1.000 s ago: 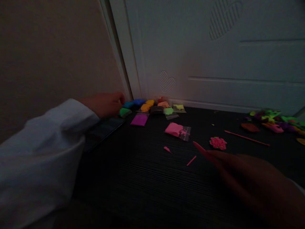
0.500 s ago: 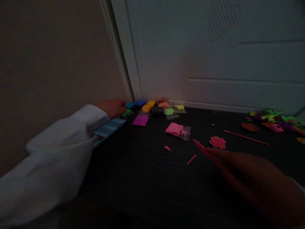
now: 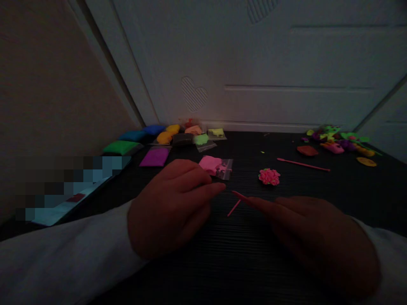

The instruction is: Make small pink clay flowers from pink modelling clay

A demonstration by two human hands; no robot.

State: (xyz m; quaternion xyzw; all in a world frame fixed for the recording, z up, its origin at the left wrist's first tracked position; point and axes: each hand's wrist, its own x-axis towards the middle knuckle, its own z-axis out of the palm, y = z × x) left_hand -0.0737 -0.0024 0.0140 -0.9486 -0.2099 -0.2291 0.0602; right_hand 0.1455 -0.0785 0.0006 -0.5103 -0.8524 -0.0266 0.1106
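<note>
One slim pink tool (image 3: 241,195), narrow-tipped and slanting

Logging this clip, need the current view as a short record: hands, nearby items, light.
left hand: fingers partly curled; cannot tell if it holds anything
right hand: holds slim pink pointed tool
between hands: short thin pink stick on black grained table
beyond left hand: clear plastic bag of soft pink clay-like material
beyond right hand: ruffled pink flower-like piece; long thin pink rod
light: dim
</note>
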